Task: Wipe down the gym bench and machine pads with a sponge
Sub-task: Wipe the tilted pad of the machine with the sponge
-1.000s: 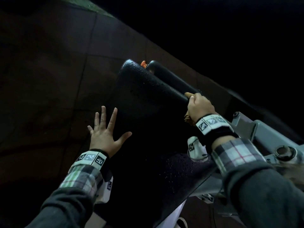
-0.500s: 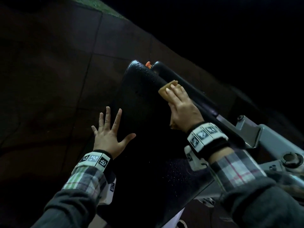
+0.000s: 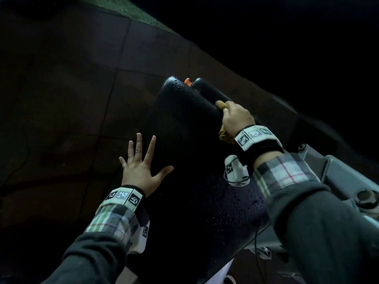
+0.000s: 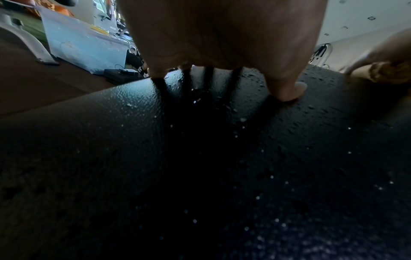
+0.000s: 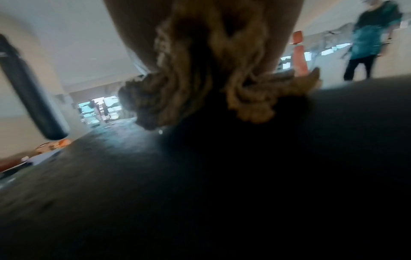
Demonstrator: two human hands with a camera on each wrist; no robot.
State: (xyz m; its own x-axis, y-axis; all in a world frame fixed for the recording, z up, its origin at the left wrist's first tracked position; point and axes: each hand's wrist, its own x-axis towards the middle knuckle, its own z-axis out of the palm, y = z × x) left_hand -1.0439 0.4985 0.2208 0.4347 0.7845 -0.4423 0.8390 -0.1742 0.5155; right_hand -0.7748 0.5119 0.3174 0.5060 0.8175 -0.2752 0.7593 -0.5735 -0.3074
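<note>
A black padded bench [image 3: 190, 160] runs away from me, its skin beaded with water drops [image 4: 244, 158]. My left hand [image 3: 141, 167] lies flat on the pad's left edge with the fingers spread. A black roller pad [image 3: 209, 95] lies along the bench's far right side. My right hand [image 3: 235, 117] grips a tan sponge [image 3: 220, 103] and presses it against the roller. In the right wrist view the sponge [image 5: 200, 91] bulges crumpled out of my palm onto the dark pad [image 5: 222, 176].
Grey metal machine frame [image 3: 338, 177] with bolts sits at right, behind my right arm. An orange knob [image 3: 187, 80] shows at the bench's far end. Dark brown floor tiles [image 3: 71, 99] lie to the left. Another person [image 5: 373, 38] stands in the background of the right wrist view.
My right hand with the sponge slid from the bench's upper surface onto the roller pad to the right, its fingers now curled over the sponge. The left hand stayed flat on the pad.
</note>
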